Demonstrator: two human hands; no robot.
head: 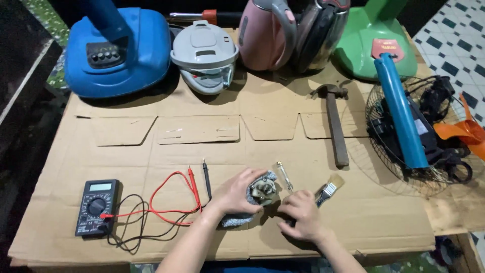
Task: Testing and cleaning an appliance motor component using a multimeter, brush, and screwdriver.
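My left hand point(236, 193) cups a small metal motor part point(263, 191) that rests on a grey cloth point(237, 218) on the flattened cardboard point(202, 151). My right hand point(301, 215) lies just right of the motor, its fingers curled close to it; whether it grips anything is hidden. A small screwdriver point(284, 175) lies just behind the motor. The bristles of a paintbrush point(329, 188) stick out beside my right hand.
A black multimeter point(97, 207) with red and black probe leads point(174, 199) lies at the left. A hammer point(335, 124) lies to the right. At the back stand a blue fan base point(118, 50), a grey lid point(204, 55), two kettles point(293, 33), a green base point(376, 38) and a fan grille point(419, 131).
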